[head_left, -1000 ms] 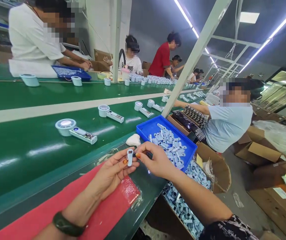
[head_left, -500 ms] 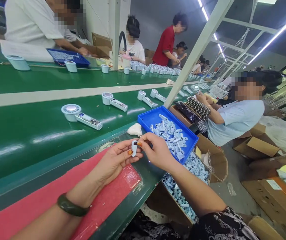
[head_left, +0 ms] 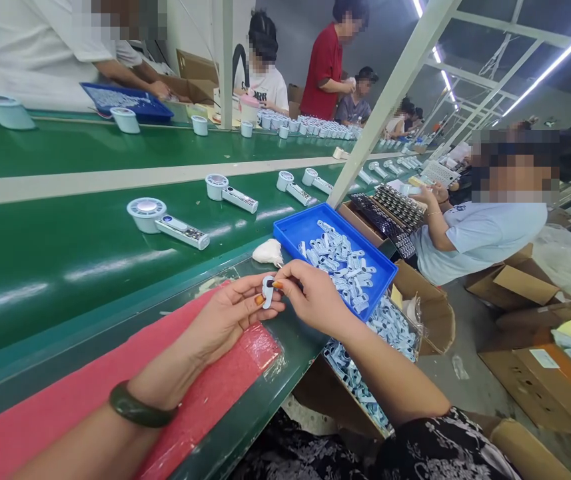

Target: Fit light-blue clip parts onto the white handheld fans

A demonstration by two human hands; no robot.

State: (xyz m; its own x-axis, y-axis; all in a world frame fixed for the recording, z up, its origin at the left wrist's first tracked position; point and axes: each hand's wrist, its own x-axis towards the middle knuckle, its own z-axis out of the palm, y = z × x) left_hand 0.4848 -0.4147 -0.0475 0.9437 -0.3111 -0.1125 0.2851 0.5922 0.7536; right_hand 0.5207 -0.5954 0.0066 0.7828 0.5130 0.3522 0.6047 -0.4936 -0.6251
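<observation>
A small light-blue plastic piece (head_left: pixel 267 295) with a dark spot near its top is pinched between the thumb and fingers of my left hand (head_left: pixel 228 313). My right hand (head_left: pixel 312 297) has its thumb and index fingertip closed at the dark part on the upper right of that piece; whether they grip a separate bit is too small to tell. Both hands are over the front edge of the bench, beside a pink mat (head_left: pixel 165 360). Just beyond them lies a white lump (head_left: pixel 268 252). Right of it, a blue tray (head_left: pixel 290 235) holds several similar light-blue pieces.
Fan-like devices (head_left: pixel 182 231) lie along the green conveyor (head_left: pixel 90 267). A white post (head_left: pixel 390 100) slants up behind the tray. Below the tray, a cardboard box (head_left: pixel 338 400) holds many light-blue parts. A co-worker (head_left: pixel 485 233) sits at the right; other people work across the line.
The view has shifted slightly. Both my hands keep the same grip at the small piece. The co-worker at the right has raised their hands, and the person in red has changed arm position.
</observation>
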